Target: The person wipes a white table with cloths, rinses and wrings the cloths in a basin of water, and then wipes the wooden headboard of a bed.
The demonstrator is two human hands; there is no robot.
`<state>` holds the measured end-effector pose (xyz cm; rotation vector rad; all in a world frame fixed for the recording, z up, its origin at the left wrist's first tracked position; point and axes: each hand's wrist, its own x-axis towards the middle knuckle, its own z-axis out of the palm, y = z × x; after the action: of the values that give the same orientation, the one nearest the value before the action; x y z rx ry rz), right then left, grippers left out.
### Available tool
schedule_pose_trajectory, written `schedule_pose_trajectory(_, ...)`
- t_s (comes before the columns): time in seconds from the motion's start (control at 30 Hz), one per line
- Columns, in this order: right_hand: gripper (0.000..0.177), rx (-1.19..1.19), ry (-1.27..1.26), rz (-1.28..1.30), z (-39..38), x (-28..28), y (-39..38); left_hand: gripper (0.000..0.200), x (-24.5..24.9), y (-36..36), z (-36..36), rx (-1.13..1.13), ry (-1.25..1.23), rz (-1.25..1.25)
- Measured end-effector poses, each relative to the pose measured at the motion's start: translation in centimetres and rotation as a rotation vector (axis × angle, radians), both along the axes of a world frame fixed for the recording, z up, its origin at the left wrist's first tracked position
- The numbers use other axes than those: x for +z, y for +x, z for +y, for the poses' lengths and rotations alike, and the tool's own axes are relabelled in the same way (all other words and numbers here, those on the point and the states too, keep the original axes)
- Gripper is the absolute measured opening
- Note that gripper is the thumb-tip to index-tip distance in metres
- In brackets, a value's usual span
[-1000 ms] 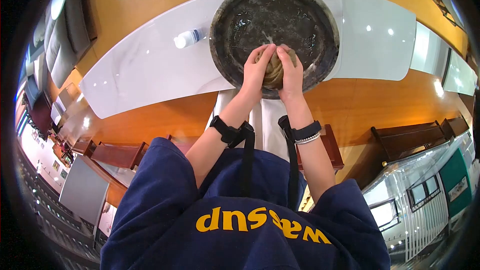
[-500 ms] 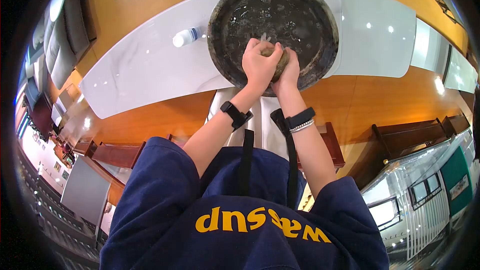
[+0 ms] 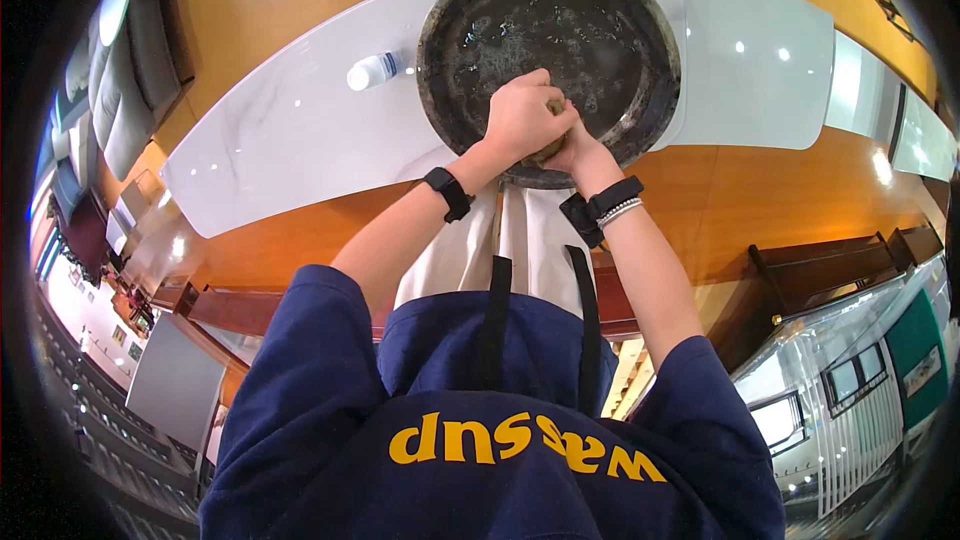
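A round, dark basin (image 3: 436, 100) with a worn, stained rim stands on the white table, holding dark water with bubbles on its surface. Over its near side, my left hand (image 3: 525, 118) is closed on top of a brownish-olive, rounded lump (image 3: 546, 152). My right hand (image 3: 583, 152) grips the same lump from the right and below, its fingers against my left hand. Most of the lump is hidden by my hands, and I cannot tell what it is made of.
A small white and blue bottle (image 3: 372, 71) lies on the white marbled table (image 3: 290, 125) left of the basin. More white tabletop (image 3: 755, 60) extends to the right. Dark wooden benches (image 3: 820, 275) stand behind at the right.
My left hand has turned over the top of the lump, covering more of it. Both hands have come slightly nearer to me, and the drips seen under the fingers no longer show.
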<state>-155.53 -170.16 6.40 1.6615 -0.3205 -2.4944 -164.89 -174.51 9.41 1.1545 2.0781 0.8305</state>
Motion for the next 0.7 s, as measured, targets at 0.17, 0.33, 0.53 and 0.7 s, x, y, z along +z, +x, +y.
schedule_pose_trajectory(0.17, 0.035, -0.775, -0.834, 0.233, -1.5, -3.5, 4.1, 0.014, 0.2, -0.5, -0.2, -0.325, 0.113, 0.026)
schedule_pose_trajectory(0.33, 0.027, 0.064, 0.388, 0.391, -2.0, -2.2, 1.8, 0.011, 1.2, -2.2, -0.6, -0.274, 0.216, -0.013)
schedule_pose_trajectory(0.53, 0.034, -0.309, 0.239, 0.191, 1.1, 3.6, 0.0, 0.010, 2.5, -3.0, -0.5, 0.124, 0.076, -0.268)
schedule_pose_trajectory(0.7, 0.051, -0.083, 0.284, 0.474, 1.6, 5.3, 1.5, 0.030, 5.0, -2.6, -0.3, 0.234, 0.016, -0.777)
